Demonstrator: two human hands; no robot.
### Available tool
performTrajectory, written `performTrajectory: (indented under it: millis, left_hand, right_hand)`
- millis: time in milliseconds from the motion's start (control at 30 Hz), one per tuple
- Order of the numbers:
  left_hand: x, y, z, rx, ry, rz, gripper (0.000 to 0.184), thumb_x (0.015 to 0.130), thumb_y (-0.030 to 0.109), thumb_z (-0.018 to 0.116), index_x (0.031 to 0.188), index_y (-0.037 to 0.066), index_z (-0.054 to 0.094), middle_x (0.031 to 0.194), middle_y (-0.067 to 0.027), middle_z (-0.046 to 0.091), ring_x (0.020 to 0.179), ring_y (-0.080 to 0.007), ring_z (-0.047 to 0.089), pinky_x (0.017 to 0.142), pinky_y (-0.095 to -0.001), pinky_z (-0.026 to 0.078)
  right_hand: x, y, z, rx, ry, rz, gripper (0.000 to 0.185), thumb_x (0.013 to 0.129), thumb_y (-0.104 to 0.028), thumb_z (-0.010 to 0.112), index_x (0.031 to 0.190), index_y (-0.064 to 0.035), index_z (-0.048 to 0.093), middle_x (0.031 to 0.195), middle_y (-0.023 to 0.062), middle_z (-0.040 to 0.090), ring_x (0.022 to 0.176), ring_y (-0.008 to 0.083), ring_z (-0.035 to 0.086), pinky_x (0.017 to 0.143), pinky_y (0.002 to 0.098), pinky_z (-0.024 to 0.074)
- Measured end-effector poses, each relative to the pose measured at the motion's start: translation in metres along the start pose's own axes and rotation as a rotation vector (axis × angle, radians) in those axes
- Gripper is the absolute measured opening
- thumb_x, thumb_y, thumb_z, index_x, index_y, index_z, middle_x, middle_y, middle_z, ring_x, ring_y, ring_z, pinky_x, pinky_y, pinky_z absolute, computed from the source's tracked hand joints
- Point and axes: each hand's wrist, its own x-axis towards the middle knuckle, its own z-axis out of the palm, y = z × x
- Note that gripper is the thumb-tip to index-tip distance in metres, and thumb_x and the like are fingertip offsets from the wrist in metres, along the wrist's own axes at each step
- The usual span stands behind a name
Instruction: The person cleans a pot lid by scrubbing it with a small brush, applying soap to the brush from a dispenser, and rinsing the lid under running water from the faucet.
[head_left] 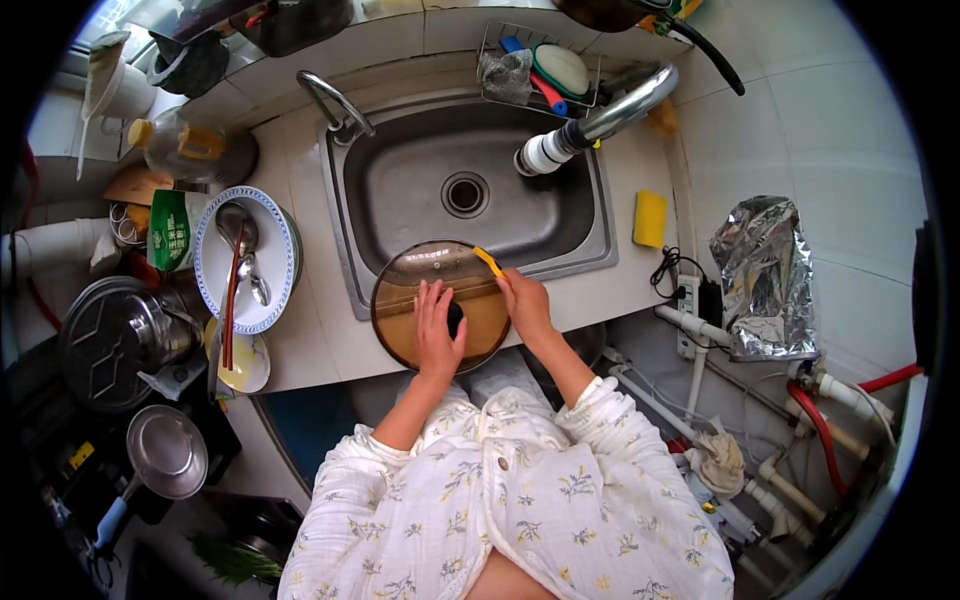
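A round glass pot lid [400, 330] with a dark rim and a black knob [455, 318] lies over the front rim of the sink and the counter in front of me. My left hand [436, 325] rests on the glass, fingers stretched out flat and slightly spread, with the knob beside the index finger and thumb. At the lid's upper right edge, my right hand [527, 305] pinches a thin yellow strip [489, 262] against the rim. Its exact kind cannot be made out.
Behind the lid is the steel sink [380, 200], with a curved faucet [335, 100] and a thick pipe [630, 105]. Left stands a blue-rimmed bowl [215, 285] holding spoons and chopsticks. A yellow sponge [649, 219] lies right, near a power strip [688, 300].
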Motion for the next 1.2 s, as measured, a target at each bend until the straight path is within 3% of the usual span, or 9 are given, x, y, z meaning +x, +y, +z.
performTrajectory:
  millis: [133,233,333,533,633,733,1033,1133,1200]
  left_hand:
    - [0.003,-0.002,0.008,-0.111,0.066,-0.013,0.043,0.075,-0.003,0.058,0.117,0.001,0.053,0.132,-0.0184,0.047,0.132,-0.0390,0.034,0.111,-0.0474,0.024]
    - [0.005,0.000,0.009,-0.147,0.088,-0.021,0.039,0.075,-0.005,0.053,0.114,0.000,0.054,0.130,-0.0185,0.047,0.133,-0.0390,0.034,0.111,-0.0470,0.024]
    - [0.004,-0.002,0.012,-0.136,0.105,0.010,0.037,0.076,-0.007,0.051,0.113,0.000,0.055,0.127,-0.0185,0.048,0.132,-0.0391,0.034,0.110,-0.0465,0.026]
    - [0.012,-0.001,0.015,-0.177,0.137,-0.026,0.037,0.073,-0.011,0.048,0.108,0.001,0.055,0.117,-0.0177,0.050,0.128,-0.0407,0.038,0.106,-0.0480,0.032]
    - [0.015,-0.006,0.017,-0.202,0.146,-0.035,0.032,0.077,-0.010,0.046,0.106,0.000,0.056,0.116,-0.0172,0.051,0.128,-0.0389,0.039,0.105,-0.0450,0.031]
    - [0.019,-0.009,0.020,-0.201,0.178,0.010,0.036,0.071,-0.012,0.047,0.103,0.001,0.057,0.109,-0.0165,0.054,0.122,-0.0397,0.045,0.103,-0.0472,0.035]
    - [0.034,-0.010,0.012,-0.208,0.092,0.007,0.036,0.069,-0.012,0.048,0.101,0.001,0.057,0.109,-0.0169,0.054,0.118,-0.0385,0.047,0.099,-0.0455,0.039]
    - [0.038,-0.007,0.014,-0.194,0.171,-0.017,0.036,0.069,-0.013,0.048,0.101,0.001,0.058,0.108,-0.0163,0.055,0.116,-0.0378,0.049,0.097,-0.0445,0.040]
    - [0.039,-0.006,0.019,-0.195,0.189,-0.034,0.035,0.069,-0.013,0.049,0.100,0.001,0.058,0.107,-0.0158,0.055,0.114,-0.0372,0.050,0.096,-0.0438,0.041]
  right_hand:
    - [-0.014,0.002,-0.002,0.028,0.033,0.039,0.012,0.090,-0.014,0.057,0.089,-0.0025,0.059,0.067,0.0198,0.055,0.061,0.0375,0.055,0.054,0.0404,0.0414]
    - [-0.038,0.013,-0.021,0.008,-0.110,0.193,0.014,0.091,-0.013,0.056,0.084,-0.0015,0.059,0.062,0.0178,0.053,0.055,0.0314,0.052,0.052,0.0372,0.0404]
    - [-0.027,0.009,-0.030,0.174,-0.219,0.343,0.018,0.091,-0.017,0.054,0.082,-0.0025,0.059,0.069,0.0198,0.058,0.065,0.0395,0.056,0.057,0.0436,0.0421]
    - [0.025,0.004,-0.006,0.117,-0.193,0.151,0.022,0.091,-0.019,0.053,0.080,-0.0013,0.059,0.071,0.0191,0.060,0.068,0.0371,0.058,0.061,0.0407,0.0438]
    - [0.004,0.018,-0.026,0.102,-0.237,0.216,0.021,0.091,-0.019,0.053,0.081,-0.0016,0.060,0.071,0.0183,0.061,0.068,0.0367,0.058,0.061,0.0408,0.0439]
    - [-0.008,0.020,-0.041,0.089,-0.289,0.302,0.021,0.090,-0.019,0.053,0.080,-0.0018,0.060,0.072,0.0180,0.061,0.068,0.0367,0.058,0.062,0.0409,0.0441]
    - [0.065,0.004,0.001,0.056,-0.278,0.098,0.024,0.090,-0.022,0.053,0.080,-0.0023,0.061,0.069,0.0166,0.061,0.067,0.0359,0.058,0.062,0.0410,0.0447]
    - [0.038,0.035,-0.030,0.028,-0.398,0.236,0.024,0.090,-0.023,0.054,0.079,-0.0025,0.062,0.069,0.0166,0.061,0.067,0.0354,0.059,0.062,0.0413,0.0445]
    - [0.026,0.037,-0.038,0.036,-0.376,0.202,0.029,0.092,-0.023,0.052,0.074,-0.0019,0.059,0.062,0.0123,0.056,0.056,0.0238,0.054,0.055,0.0360,0.0426]
